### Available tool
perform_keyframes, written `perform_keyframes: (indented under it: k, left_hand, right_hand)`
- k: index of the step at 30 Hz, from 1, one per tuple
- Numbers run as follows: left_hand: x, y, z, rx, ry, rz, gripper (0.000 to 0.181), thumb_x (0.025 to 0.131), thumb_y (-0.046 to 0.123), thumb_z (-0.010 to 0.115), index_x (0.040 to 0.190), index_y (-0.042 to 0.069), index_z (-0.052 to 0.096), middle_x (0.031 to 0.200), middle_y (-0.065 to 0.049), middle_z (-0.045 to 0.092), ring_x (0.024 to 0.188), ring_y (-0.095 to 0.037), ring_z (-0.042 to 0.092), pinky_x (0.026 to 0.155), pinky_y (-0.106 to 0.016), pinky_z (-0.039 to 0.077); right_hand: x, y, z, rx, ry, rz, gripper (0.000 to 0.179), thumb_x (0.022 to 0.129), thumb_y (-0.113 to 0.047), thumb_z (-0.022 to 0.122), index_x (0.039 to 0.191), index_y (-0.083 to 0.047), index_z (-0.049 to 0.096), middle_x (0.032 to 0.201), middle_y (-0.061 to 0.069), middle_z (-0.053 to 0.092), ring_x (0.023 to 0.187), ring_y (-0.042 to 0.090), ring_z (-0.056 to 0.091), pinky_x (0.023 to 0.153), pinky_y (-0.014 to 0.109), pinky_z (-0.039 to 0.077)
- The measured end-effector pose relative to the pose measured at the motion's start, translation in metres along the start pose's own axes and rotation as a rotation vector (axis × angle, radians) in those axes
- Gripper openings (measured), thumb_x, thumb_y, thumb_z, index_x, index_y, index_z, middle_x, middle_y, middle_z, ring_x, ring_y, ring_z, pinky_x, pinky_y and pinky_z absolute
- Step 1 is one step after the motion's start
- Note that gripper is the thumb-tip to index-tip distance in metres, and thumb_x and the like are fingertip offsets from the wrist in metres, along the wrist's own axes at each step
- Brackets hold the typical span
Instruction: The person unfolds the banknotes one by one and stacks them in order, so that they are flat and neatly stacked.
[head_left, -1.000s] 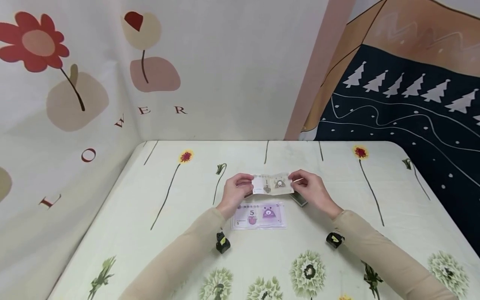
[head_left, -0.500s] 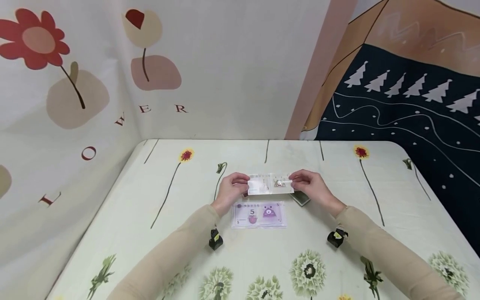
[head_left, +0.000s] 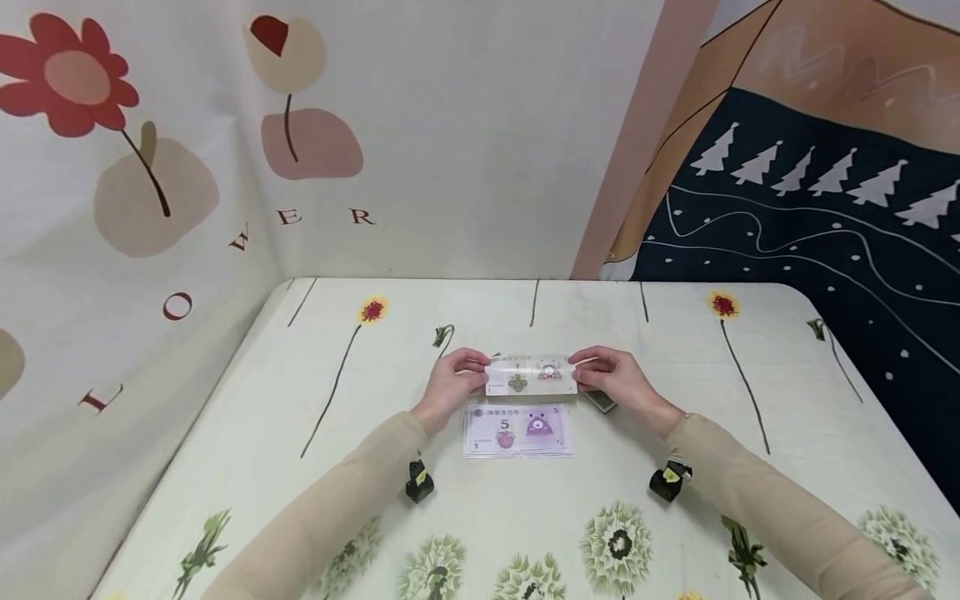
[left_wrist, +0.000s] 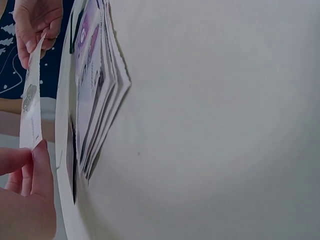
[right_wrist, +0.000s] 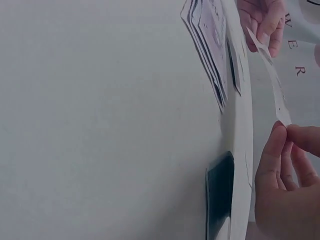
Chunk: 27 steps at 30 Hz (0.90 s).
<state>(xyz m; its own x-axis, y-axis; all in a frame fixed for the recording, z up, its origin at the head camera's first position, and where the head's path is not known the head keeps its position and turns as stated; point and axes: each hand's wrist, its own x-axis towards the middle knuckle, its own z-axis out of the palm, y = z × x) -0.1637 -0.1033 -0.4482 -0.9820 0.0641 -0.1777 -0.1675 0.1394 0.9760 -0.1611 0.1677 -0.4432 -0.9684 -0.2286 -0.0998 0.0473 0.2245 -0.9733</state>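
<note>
A pale play banknote (head_left: 528, 377) printed with a small monster is stretched flat between my two hands, above the table. My left hand (head_left: 452, 385) pinches its left end between thumb and fingers; my right hand (head_left: 617, 379) pinches the right end. In the left wrist view the banknote (left_wrist: 32, 102) is seen nearly edge-on, clear of the tabletop. Just nearer to me lies a stack of purple play banknotes (head_left: 517, 432) marked 5, their edges slightly fanned in the right wrist view, where the purple stack (right_wrist: 207, 45) stands upper right.
A dark green flat item (head_left: 601, 402) lies partly hidden under my right hand; the right wrist view shows this dark item (right_wrist: 220, 192) better. The floral tablecloth (head_left: 300, 517) covers the table. Printed cloth hangings (head_left: 450, 150) rise behind and at the left.
Both hands have shifted a little left and toward me with the pale banknote, the left hand more, so the note is pulled straighter. Its creased, tilted look has flattened. The purple stack stays put.
</note>
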Motion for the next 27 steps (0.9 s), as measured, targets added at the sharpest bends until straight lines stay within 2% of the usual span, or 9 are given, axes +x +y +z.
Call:
perform_keyframes:
  k: [6,11,14,22,27]
  left_hand:
    - [-0.003,-0.001,-0.006,0.015,-0.02,0.007,0.02,0.083,-0.013,0.061,0.102,-0.005,0.062,0.093,-0.014,0.061,0.085,-0.02,0.06,0.077,-0.031,0.056]
    - [-0.008,-0.002,-0.01,0.041,-0.049,-0.004,0.019,0.084,-0.013,0.061,0.102,-0.005,0.062,0.093,-0.015,0.061,0.082,-0.021,0.062,0.076,-0.033,0.057]
    - [-0.012,-0.003,-0.013,0.074,-0.067,0.0,0.02,0.084,-0.013,0.06,0.102,-0.004,0.063,0.093,-0.015,0.062,0.081,-0.021,0.063,0.074,-0.032,0.057]
    - [-0.021,-0.003,-0.017,0.215,-0.073,0.063,0.018,0.083,-0.013,0.063,0.098,-0.003,0.066,0.088,-0.012,0.066,0.077,-0.022,0.067,0.07,-0.031,0.058]
    - [-0.027,-0.004,-0.02,0.268,-0.096,0.054,0.017,0.082,-0.012,0.065,0.095,-0.001,0.067,0.086,-0.013,0.066,0.074,-0.019,0.066,0.068,-0.03,0.057]
  right_hand:
    - [-0.001,0.0,0.003,-0.018,-0.025,-0.002,0.027,0.091,0.002,0.061,0.116,0.012,0.059,0.101,0.02,0.067,0.087,0.019,0.067,0.08,0.034,0.056]
    - [-0.006,0.0,0.006,-0.085,-0.05,-0.014,0.024,0.09,0.001,0.064,0.112,0.009,0.062,0.091,0.014,0.068,0.082,0.023,0.066,0.072,0.032,0.056]
    - [-0.008,0.001,0.008,-0.11,-0.072,-0.014,0.023,0.089,0.001,0.065,0.111,0.008,0.063,0.088,0.012,0.067,0.079,0.024,0.066,0.067,0.029,0.054]
    - [-0.014,0.003,0.012,-0.116,-0.132,-0.051,0.023,0.087,0.002,0.065,0.109,0.01,0.061,0.087,0.013,0.066,0.077,0.027,0.065,0.068,0.026,0.053]
    - [-0.017,0.004,0.015,-0.163,-0.159,-0.082,0.019,0.087,0.002,0.065,0.105,0.008,0.063,0.084,0.011,0.066,0.074,0.025,0.064,0.065,0.023,0.051]
